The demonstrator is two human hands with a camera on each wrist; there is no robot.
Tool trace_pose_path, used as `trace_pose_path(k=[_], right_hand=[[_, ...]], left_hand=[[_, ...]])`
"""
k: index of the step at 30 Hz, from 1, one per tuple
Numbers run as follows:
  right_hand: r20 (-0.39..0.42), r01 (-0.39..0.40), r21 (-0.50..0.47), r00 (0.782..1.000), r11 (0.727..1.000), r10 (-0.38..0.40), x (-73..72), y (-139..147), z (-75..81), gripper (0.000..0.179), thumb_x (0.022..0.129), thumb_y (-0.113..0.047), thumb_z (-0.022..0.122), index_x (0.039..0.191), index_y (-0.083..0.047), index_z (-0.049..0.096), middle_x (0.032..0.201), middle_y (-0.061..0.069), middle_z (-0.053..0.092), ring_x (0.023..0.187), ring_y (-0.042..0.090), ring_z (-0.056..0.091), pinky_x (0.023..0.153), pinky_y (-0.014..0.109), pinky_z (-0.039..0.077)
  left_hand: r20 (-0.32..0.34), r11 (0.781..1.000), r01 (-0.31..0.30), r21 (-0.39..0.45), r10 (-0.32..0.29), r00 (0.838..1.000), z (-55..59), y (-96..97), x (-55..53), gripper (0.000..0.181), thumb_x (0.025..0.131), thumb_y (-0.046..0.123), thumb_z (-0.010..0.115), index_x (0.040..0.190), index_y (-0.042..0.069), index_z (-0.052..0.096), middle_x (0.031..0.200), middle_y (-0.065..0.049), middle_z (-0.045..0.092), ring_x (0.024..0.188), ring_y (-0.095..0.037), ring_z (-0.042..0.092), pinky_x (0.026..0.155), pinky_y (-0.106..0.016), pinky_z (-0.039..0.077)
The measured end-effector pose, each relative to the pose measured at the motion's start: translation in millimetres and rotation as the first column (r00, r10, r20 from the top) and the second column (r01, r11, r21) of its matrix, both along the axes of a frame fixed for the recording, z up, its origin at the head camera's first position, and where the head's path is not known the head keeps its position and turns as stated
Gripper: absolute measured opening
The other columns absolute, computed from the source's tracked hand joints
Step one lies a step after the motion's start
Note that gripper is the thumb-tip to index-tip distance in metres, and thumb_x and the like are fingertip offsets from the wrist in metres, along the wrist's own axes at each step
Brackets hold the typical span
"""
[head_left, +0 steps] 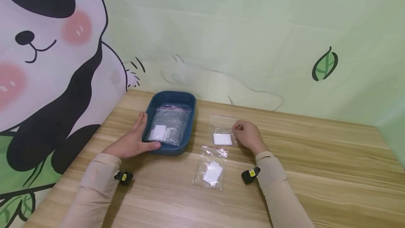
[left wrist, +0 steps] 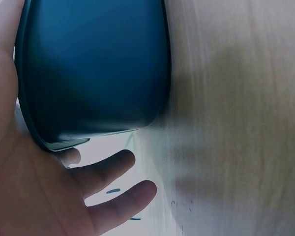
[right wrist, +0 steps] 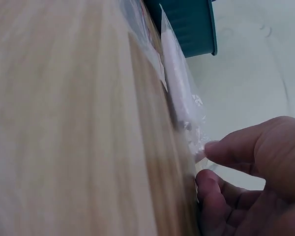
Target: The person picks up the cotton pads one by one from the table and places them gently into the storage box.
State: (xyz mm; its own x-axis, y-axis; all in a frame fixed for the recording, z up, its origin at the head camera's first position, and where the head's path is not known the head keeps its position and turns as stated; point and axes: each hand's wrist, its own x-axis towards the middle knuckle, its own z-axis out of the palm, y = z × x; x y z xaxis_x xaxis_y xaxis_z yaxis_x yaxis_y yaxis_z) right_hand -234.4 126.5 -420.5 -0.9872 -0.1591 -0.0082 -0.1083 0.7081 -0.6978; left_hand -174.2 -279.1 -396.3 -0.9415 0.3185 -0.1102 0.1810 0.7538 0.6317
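- One step seems in hand: taking up the farther zip-lock bag [head_left: 223,128] by its edge; the next move would call for keeping that grip while steadying the tray [head_left: 174,151].
- Nearest: the nearer zip-lock bag [head_left: 211,166], flat between the forearms, short of both hands.
- Left hand [head_left: 133,141]: fingers spread along the tray's outer left side, thumb on its near rim.
- Right hand [head_left: 250,136]: thumb and forefinger pinching the farther bag, just left of it.
- Beyond the left thumb: more zip-lock bags [head_left: 173,124], inside the tray.

left wrist | bin [left wrist: 98,69] cropped above | head | stacked bags [head_left: 174,120]: count unclear
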Motion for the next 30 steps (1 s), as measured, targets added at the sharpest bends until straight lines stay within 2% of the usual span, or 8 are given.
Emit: trace_pose_path(k=[3,5,11,18,21,25,28,30], right_hand=[[0.001,0.013,-0.055,1.0,0.998,-0.013,-0.2,0.0,-1.1,0.009,0.097,-0.009,0.061,0.099,-0.005,0.068,0.089,0.011,0.064,0.078,0.024,0.057,0.07,0.038,0.048],[0.009,0.032,-0.129,0.999,0.991,-0.031,-0.9,-0.4,-2.0,0.009,0.097,-0.008,0.059,0.099,-0.004,0.066,0.084,0.01,0.064,0.072,0.022,0.057,0.064,0.034,0.048],[0.082,0.101,-0.349,0.994,0.932,-0.078,-4.1,-1.6,-5.0,0.013,0.095,0.0,0.053,0.103,0.003,0.062,0.073,0.012,0.065,0.058,0.016,0.059,0.052,0.026,0.05],[0.127,0.112,-0.37,0.99,0.922,-0.069,-3.9,0.3,-4.8,0.033,0.092,0.011,0.053,0.122,0.003,0.066,0.098,0.018,0.066,0.069,0.017,0.057,0.057,0.025,0.05],[0.191,0.132,-0.426,0.98,0.895,-0.053,-4.2,1.1,-3.3,0.038,0.091,0.013,0.052,0.125,0.003,0.067,0.106,0.02,0.065,0.07,0.016,0.056,0.057,0.024,0.049],[0.294,0.175,-0.501,0.956,0.848,-0.024,-5.3,1.4,-2.0,0.044,0.089,0.014,0.047,0.128,0.005,0.065,0.117,0.02,0.063,0.068,0.014,0.055,0.057,0.023,0.051],[0.335,0.188,-0.518,0.942,0.834,-0.005,-5.3,1.6,-1.2,0.043,0.092,0.011,0.047,0.132,0.007,0.062,0.125,0.021,0.062,0.068,0.012,0.055,0.059,0.023,0.052],[0.342,0.197,-0.516,0.94,0.834,-0.01,-4.5,1.2,-0.6,0.041,0.093,0.009,0.048,0.131,0.007,0.062,0.12,0.02,0.064,0.066,0.012,0.055,0.057,0.023,0.051]], left_hand=[[0.006,1.0,-0.004,0.002,0.004,1.0,-0.7,-0.1,-0.5,0.125,0.087,0.056,0.073,0.158,-0.002,-0.012,0.163,-0.026,-0.017,0.148,-0.051,0.004,0.114,-0.064,0.018],[0.01,1.0,-0.004,0.003,0.004,1.0,-0.9,-0.1,-0.4,0.125,0.087,0.056,0.073,0.158,-0.002,-0.012,0.163,-0.026,-0.017,0.148,-0.05,0.003,0.114,-0.064,0.017],[0.014,1.0,-0.005,0.002,0.005,1.0,-0.7,0.0,0.2,0.125,0.088,0.056,0.073,0.158,-0.001,-0.013,0.164,-0.025,-0.018,0.148,-0.05,0.003,0.114,-0.064,0.017],[0.012,1.0,-0.007,-0.008,0.007,1.0,1.2,2.1,-0.7,0.124,0.088,0.058,0.072,0.158,0.0,-0.013,0.164,-0.024,-0.018,0.148,-0.05,0.004,0.114,-0.063,0.018],[0.012,1.0,-0.005,-0.012,0.005,1.0,2.9,2.6,-0.7,0.124,0.088,0.058,0.072,0.158,-0.001,-0.012,0.164,-0.025,-0.018,0.148,-0.051,0.006,0.114,-0.063,0.018],[0.016,1.0,-0.008,-0.022,0.008,1.0,4.4,2.6,-0.7,0.124,0.088,0.059,0.071,0.158,-0.001,-0.012,0.164,-0.025,-0.017,0.147,-0.052,0.009,0.114,-0.063,0.02],[0.018,1.0,-0.008,-0.03,0.009,1.0,4.1,2.4,-1.3,0.124,0.088,0.06,0.071,0.158,-0.001,-0.012,0.164,-0.025,-0.017,0.147,-0.052,0.009,0.114,-0.063,0.021],[0.021,0.999,-0.009,-0.033,0.009,1.0,3.6,2.1,-1.7,0.124,0.088,0.06,0.071,0.158,-0.001,-0.012,0.164,-0.025,-0.017,0.147,-0.052,0.009,0.114,-0.063,0.021]])
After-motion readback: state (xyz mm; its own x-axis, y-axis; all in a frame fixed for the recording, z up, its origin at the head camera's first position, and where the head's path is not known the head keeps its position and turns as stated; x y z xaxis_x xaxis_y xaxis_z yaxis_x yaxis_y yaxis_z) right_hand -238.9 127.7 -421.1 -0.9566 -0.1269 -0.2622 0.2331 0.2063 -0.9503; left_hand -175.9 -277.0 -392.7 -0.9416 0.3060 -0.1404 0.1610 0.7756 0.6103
